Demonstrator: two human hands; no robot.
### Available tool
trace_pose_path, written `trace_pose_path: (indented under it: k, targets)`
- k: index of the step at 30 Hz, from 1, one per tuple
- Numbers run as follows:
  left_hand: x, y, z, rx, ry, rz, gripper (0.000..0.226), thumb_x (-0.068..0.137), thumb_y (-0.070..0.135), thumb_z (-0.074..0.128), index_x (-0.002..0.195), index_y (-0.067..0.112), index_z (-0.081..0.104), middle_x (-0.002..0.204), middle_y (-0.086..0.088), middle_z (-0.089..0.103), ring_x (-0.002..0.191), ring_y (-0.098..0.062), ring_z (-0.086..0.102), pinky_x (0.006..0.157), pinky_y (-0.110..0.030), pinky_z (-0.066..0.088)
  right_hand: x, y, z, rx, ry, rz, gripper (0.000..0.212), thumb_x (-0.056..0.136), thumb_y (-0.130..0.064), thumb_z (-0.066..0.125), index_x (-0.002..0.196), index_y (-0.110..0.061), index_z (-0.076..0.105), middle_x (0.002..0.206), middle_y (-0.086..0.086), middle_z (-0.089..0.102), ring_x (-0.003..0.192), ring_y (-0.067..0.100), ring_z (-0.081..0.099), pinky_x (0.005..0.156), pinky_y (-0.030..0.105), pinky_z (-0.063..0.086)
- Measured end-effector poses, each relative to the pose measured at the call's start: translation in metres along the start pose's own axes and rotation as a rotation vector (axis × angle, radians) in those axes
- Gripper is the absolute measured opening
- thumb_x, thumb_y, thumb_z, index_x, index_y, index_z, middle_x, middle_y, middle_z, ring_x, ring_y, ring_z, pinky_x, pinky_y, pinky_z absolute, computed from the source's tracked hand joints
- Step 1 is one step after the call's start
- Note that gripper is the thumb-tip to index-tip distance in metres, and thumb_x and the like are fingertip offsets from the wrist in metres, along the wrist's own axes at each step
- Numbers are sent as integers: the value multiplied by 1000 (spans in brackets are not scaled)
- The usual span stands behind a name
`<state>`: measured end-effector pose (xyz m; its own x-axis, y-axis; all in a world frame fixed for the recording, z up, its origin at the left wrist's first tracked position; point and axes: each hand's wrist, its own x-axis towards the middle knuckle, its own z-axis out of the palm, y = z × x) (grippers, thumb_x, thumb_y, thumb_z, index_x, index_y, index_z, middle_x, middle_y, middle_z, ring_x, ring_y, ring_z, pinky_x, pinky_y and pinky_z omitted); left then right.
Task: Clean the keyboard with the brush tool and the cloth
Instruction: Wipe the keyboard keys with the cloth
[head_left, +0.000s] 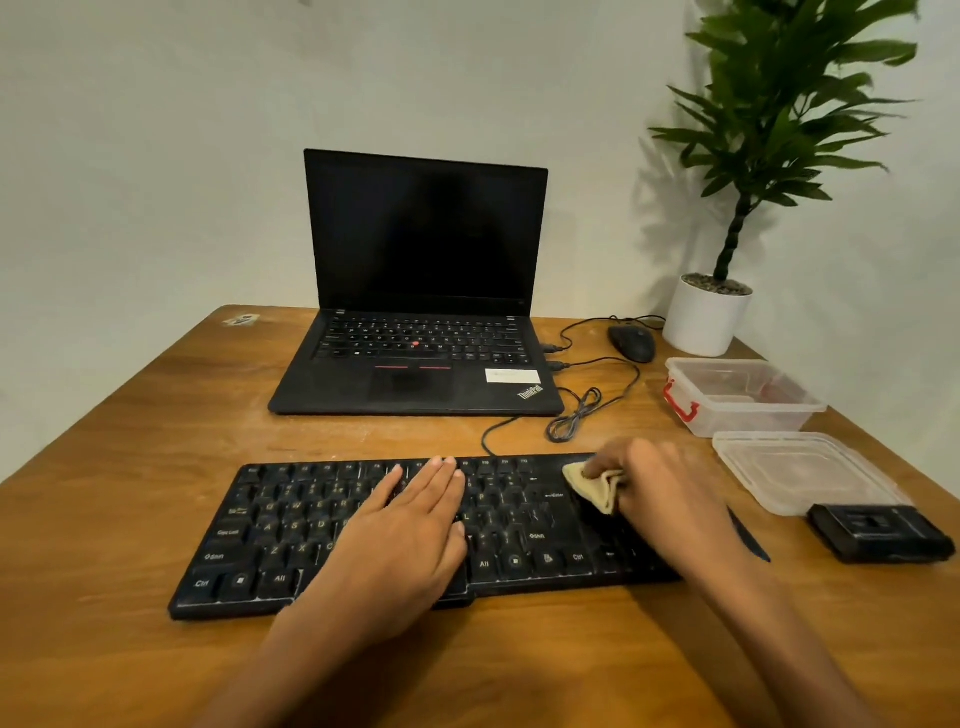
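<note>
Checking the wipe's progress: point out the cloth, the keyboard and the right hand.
cloth (594, 493), head view, its folded yellow middle.
keyboard (291, 525), head view, bare letter keys at left.
right hand (665, 488), head view, back of the hand.

Your black, dust-flecked keyboard (291, 525) lies flat before you on the counter (156, 415), with the pale yellow cloth (597, 491) bunched on its upper right keys.

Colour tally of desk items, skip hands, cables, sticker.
Black: 5 (laptop, keyboard, mouse, flat case, slim tool)
Clear: 2 (container, lid)
White: 1 (plant pot)
Pale yellow: 1 (cloth)
Total: 9
</note>
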<state>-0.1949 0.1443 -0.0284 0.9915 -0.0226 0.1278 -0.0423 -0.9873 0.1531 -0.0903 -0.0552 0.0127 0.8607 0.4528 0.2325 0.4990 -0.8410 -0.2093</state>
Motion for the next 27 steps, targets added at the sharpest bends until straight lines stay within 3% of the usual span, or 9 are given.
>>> trace_pose_path:
  k: [5,9,11,14,18,21,23,25,27]
  targets:
    - [6,11,1,-50,-6,21,82,71,66,-22,142,25,-13,145,14,-20,133,3,-22,107,-23,-18,2,-35,21,87,-31,-210,40,84,-11,61,117,-34,60,124,-17,58,116,6,52,96,26,41]
    - [4,9,5,-28,-11,24,85,73,64,-23,146,24,-9,145,14,-20,133,3,-22,106,-22,-18,21,8,7,8,-107,38,31,84,-16,62,110,-32,62,116,-7,62,93,9,58,69,19,49]
    - [5,10,5,-22,-10,21,85,70,62,-25,145,24,-10,144,15,-21,132,3,-23,106,-21,-19,35,15,0,-55,-56,86,30,84,-13,61,108,-31,63,113,-3,63,93,13,57,73,27,50]
    - [5,12,4,-34,1,16,86,65,55,-23,144,24,-11,142,15,-22,131,3,-24,103,-20,-22,41,-9,17,67,-92,-79,36,82,-11,63,112,-30,63,118,-5,62,105,15,57,87,31,49]
    - [5,12,4,-38,20,16,79,66,54,-23,138,24,-16,141,15,-22,131,2,-24,104,-21,-22,41,5,19,12,-125,19,35,85,-12,60,117,-27,59,115,-3,63,91,11,58,70,20,49]
    - [5,14,5,-44,22,3,83,63,56,-29,138,24,-15,143,13,-20,133,0,-23,104,-23,-22,47,11,7,-45,-50,71,33,86,-12,58,115,-28,60,114,-2,63,95,13,58,75,23,49]
    - [7,10,11,7,70,10,82,70,56,-27,141,22,-5,148,10,-10,136,-1,-14,109,-25,-19,43,-15,16,54,-48,-85,39,86,-8,58,119,-29,59,121,-6,61,107,13,56,80,21,45]
    - [6,8,9,67,44,-5,74,88,51,-14,142,17,24,150,4,21,137,-4,10,114,-29,-5,36,-30,33,88,-68,-190,46,84,-2,57,121,-31,58,127,-8,58,115,13,53,90,27,45]
    - [7,9,11,-1,49,1,80,85,54,-18,143,17,22,151,5,19,138,-6,7,110,-26,-10,35,-18,31,41,-83,-134,43,85,-6,58,120,-31,58,129,-7,57,113,13,54,89,31,48]
